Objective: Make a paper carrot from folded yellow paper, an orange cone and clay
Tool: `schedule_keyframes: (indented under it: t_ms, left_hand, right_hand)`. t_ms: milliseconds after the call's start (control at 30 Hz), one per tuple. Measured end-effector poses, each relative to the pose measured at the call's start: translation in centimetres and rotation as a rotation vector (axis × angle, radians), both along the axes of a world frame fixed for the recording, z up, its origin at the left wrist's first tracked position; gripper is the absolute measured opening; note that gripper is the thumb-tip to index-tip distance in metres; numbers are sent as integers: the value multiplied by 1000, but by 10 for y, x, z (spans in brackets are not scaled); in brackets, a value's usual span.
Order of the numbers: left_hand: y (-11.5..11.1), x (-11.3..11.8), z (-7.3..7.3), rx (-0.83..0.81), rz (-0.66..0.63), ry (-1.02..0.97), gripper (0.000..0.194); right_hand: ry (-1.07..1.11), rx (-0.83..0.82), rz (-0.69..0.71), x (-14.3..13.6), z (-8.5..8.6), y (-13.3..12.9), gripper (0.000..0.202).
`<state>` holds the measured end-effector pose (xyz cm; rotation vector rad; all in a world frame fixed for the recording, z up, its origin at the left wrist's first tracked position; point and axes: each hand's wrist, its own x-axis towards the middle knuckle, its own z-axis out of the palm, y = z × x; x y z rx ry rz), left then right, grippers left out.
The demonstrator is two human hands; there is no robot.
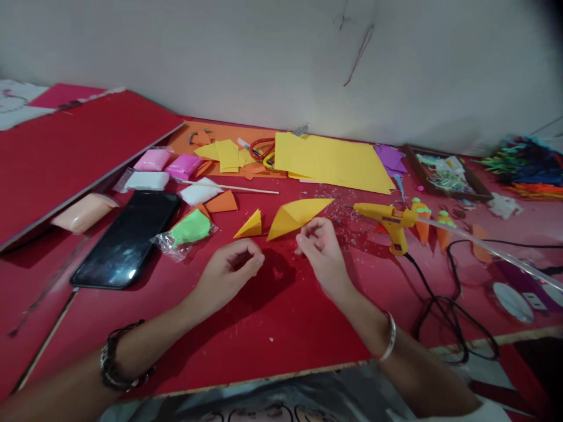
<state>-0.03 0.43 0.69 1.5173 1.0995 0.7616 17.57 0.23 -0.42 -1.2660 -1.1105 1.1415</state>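
My left hand [231, 266] hovers over the red tabletop with fingers curled, thumb and index tips meeting; anything between them is too small to make out. My right hand [325, 252] is closed in a similar way, fingertips curled inward, and what they may hold is hidden. Just beyond it lies a curved, pointed piece of yellow paper [297, 215], nearly touching the knuckles. A smaller folded yellow paper cone [250, 225] sits between the hands, past the left fingertips. To the right rests a yellow hot glue gun [389, 221] with a long clear glue stick [492, 246] in its back.
A black phone [127, 240], clay packets [191, 228] and a wooden stick [233, 187] lie left. Yellow sheets [338, 161] and red-handled scissors [263, 149] are behind. Right are orange paper carrots [422, 223], a brown tray [448, 173] and a black cord [440, 299].
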Motion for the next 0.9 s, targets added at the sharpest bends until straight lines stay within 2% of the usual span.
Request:
schedule_keyframes:
  t_ms: [133, 300, 367, 467, 567, 633, 700, 767, 900]
  left_hand:
    - [0, 0, 0, -7, 1, 18, 21]
    - [-1, 0, 2, 18, -12, 41, 20]
    - [-1, 0, 3, 20, -16, 39, 20]
    - [-1, 0, 2, 33, -14, 41, 19]
    - [-2, -1, 1, 57, -27, 45, 19]
    - [-2, -1, 0, 63, -41, 43, 20]
    - [-3, -1, -2, 42, -36, 23, 16]
    - [-4, -1, -4, 10, -16, -45, 9]
    - [-8, -2, -7, -4, 2, -177, 34]
  right_hand:
    - [-79, 17, -12, 8, -5, 7, 46]
    - [-470, 187, -69, 17, -3, 7, 48]
    - [-597, 180, -16, 20, -3, 8, 41]
    - [-692, 211, 24, 24, -3, 10, 17]
    - [-667, 292, -79, 27, 0, 12, 4]
    - [-539, 286, -144, 28, 5, 11, 4]
    - [-378, 275, -153, 28, 10, 8, 3]
    - [-281, 313, -118, 27, 15, 3, 1]
    - [-285, 455, 84, 23, 18, -6, 15]
